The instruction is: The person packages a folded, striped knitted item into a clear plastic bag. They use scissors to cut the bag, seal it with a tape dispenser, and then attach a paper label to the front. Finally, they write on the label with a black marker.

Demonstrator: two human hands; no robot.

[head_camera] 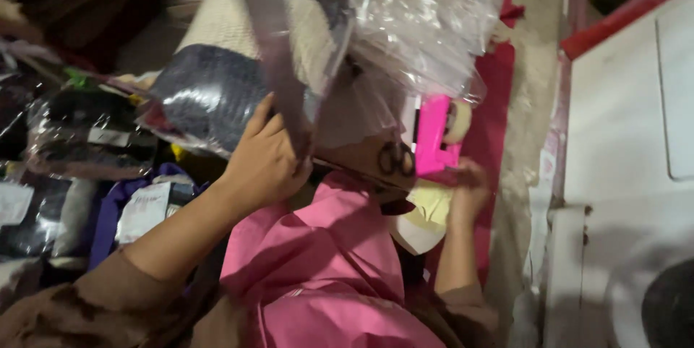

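Her left hand (264, 164) is gripping a soft, slippery plastic-wrapped garment (217, 91). Right of it, her right hand (468, 187) is clutching a pink tape dispenser (436, 135).

My left hand (264, 164) is raised at the end of a bent forearm in a brown sleeve, back of the hand toward me, fingers curled closed, thumb stretched upward. My right hand (468, 190) sits lower, off to that grip's right, forearm near vertical, fingers curled shut, wrist bent slightly inward.

A clear plastic-bagged cream-and-grey garment (238, 66) lies tilted beside a pink tape dispenser (434, 135).
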